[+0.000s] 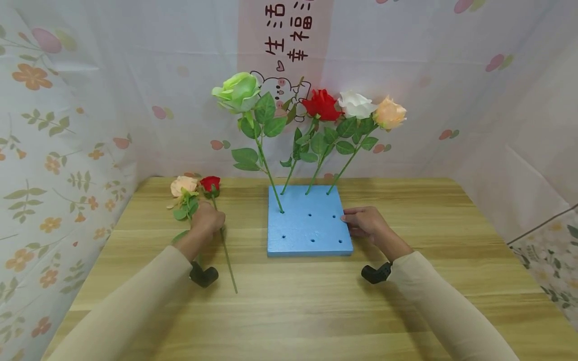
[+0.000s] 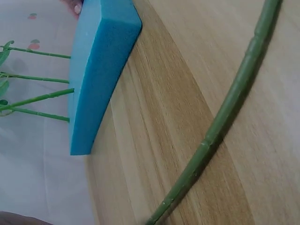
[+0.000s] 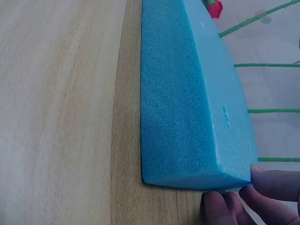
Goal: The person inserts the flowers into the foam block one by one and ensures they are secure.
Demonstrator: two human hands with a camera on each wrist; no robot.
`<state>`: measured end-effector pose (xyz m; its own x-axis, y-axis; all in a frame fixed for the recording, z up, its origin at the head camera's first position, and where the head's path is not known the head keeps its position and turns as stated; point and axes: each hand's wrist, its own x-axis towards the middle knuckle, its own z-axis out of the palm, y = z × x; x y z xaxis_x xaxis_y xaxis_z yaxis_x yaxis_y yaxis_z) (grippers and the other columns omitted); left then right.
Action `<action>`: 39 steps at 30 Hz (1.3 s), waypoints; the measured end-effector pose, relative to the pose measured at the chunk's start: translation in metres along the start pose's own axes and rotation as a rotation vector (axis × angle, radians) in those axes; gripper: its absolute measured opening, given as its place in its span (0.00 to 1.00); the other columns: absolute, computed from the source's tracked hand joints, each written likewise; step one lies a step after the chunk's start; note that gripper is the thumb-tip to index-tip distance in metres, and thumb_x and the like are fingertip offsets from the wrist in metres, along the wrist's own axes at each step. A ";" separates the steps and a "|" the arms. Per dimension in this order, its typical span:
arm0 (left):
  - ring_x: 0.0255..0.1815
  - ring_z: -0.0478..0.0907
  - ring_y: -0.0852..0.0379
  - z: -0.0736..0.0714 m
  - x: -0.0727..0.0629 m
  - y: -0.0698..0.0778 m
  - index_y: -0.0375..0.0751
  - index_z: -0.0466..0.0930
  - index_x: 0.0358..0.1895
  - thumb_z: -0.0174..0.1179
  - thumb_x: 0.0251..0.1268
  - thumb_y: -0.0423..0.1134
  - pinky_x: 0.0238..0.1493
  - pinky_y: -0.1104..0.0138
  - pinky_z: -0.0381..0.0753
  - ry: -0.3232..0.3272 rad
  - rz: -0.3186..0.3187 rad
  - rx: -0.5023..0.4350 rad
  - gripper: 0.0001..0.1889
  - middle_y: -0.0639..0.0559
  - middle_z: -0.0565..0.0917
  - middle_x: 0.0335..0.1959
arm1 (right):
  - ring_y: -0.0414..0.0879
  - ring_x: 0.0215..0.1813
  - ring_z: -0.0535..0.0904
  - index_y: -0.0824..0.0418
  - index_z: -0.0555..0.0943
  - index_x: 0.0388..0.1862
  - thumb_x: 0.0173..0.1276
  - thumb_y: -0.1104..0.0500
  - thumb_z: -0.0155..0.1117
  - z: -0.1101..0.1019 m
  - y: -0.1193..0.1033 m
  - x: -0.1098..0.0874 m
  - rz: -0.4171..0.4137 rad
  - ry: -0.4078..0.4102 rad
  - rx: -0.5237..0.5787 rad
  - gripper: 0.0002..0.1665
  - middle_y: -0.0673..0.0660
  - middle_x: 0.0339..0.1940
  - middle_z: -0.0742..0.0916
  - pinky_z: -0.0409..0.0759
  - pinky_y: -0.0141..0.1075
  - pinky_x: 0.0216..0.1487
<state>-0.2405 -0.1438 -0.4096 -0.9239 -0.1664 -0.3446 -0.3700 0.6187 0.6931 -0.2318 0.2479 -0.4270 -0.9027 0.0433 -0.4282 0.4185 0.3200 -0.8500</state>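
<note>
A light-blue foam block point(image 1: 295, 228) with small holes lies on the table. A green rose point(image 1: 238, 94), a red rose point(image 1: 322, 105), a white rose point(image 1: 356, 105) and a peach rose point(image 1: 390, 113) stand in it by their stems. My right hand point(image 1: 367, 222) holds the block's right edge, thumb point(image 3: 274, 183) on the upper edge and bent fingers against the side. On the left, my left hand point(image 1: 206, 220) is over the stems of a second peach rose point(image 1: 184, 186) and a second red rose point(image 1: 210, 184); its fingertips are hidden, so I cannot tell its grip.
The wooden table point(image 1: 289, 316) reaches back to a printed cloth point(image 1: 180, 100) hung behind and at the sides. A black wrist device point(image 1: 204, 275) sits at the left cuff, another point(image 1: 376, 273) at the right. The loose red rose's stem point(image 2: 211, 136) crosses the left wrist view.
</note>
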 end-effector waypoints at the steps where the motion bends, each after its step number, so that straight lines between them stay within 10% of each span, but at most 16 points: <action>1: 0.10 0.63 0.61 0.000 0.001 0.000 0.17 0.40 0.72 0.41 0.56 0.28 0.12 0.71 0.63 0.003 0.001 0.005 0.38 0.51 0.69 0.16 | 0.46 0.50 0.81 0.69 0.71 0.67 0.71 0.60 0.61 0.000 0.000 0.000 0.000 0.001 0.000 0.28 0.67 0.61 0.79 0.82 0.41 0.54; 11: 0.13 0.69 0.59 0.001 0.004 -0.003 0.24 0.73 0.49 0.42 0.56 0.27 0.14 0.72 0.68 0.040 -0.019 -0.031 0.18 0.45 0.74 0.25 | 0.47 0.51 0.81 0.69 0.71 0.67 0.70 0.61 0.61 0.001 0.000 0.001 0.011 0.006 0.011 0.28 0.67 0.61 0.79 0.81 0.42 0.56; 17: 0.15 0.67 0.58 0.000 0.004 0.000 0.40 0.62 0.20 0.42 0.58 0.26 0.16 0.71 0.68 0.014 -0.030 -0.124 0.10 0.49 0.67 0.19 | 0.46 0.50 0.81 0.70 0.71 0.67 0.70 0.61 0.61 0.000 0.001 0.001 0.016 0.002 0.022 0.28 0.66 0.61 0.79 0.81 0.42 0.56; 21: 0.31 0.69 0.55 -0.003 0.002 0.006 0.27 0.78 0.40 0.43 0.58 0.22 0.23 0.69 0.73 -0.025 -0.047 -0.310 0.14 0.43 0.78 0.42 | 0.46 0.51 0.80 0.70 0.70 0.67 0.70 0.61 0.61 0.000 0.001 0.000 0.013 -0.001 0.023 0.29 0.66 0.62 0.78 0.81 0.41 0.55; 24: 0.43 0.67 0.53 -0.006 0.000 0.011 0.27 0.70 0.65 0.42 0.56 0.19 0.31 0.67 0.77 -0.053 -0.048 -0.428 0.29 0.42 0.69 0.67 | 0.46 0.51 0.81 0.69 0.71 0.67 0.70 0.61 0.61 0.000 0.000 0.001 0.013 0.001 0.023 0.29 0.66 0.62 0.78 0.81 0.41 0.55; 27: 0.48 0.65 0.52 -0.009 -0.004 0.015 0.27 0.67 0.66 0.41 0.56 0.19 0.36 0.66 0.78 -0.067 -0.037 -0.474 0.30 0.42 0.63 0.72 | 0.47 0.52 0.81 0.69 0.71 0.67 0.70 0.61 0.61 0.001 0.001 0.001 0.015 0.005 0.025 0.29 0.67 0.62 0.78 0.81 0.41 0.55; 32: 0.48 0.67 0.54 -0.013 -0.012 0.021 0.30 0.65 0.67 0.43 0.60 0.21 0.46 0.61 0.80 -0.036 -0.007 -0.521 0.28 0.42 0.65 0.69 | 0.49 0.54 0.80 0.69 0.70 0.67 0.70 0.61 0.61 0.000 0.001 0.001 0.013 0.001 0.026 0.29 0.67 0.63 0.78 0.81 0.41 0.56; 39: 0.34 0.66 0.60 -0.018 -0.026 0.031 0.32 0.71 0.61 0.46 0.64 0.22 0.35 0.71 0.81 0.091 0.138 -0.475 0.22 0.51 0.69 0.39 | 0.47 0.53 0.80 0.70 0.70 0.67 0.71 0.61 0.60 0.001 0.000 0.000 0.011 -0.009 0.030 0.28 0.66 0.63 0.78 0.81 0.40 0.55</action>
<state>-0.2296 -0.1339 -0.3681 -0.9642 -0.1873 -0.1875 -0.2280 0.2254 0.9472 -0.2321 0.2475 -0.4278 -0.8972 0.0385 -0.4399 0.4312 0.2912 -0.8540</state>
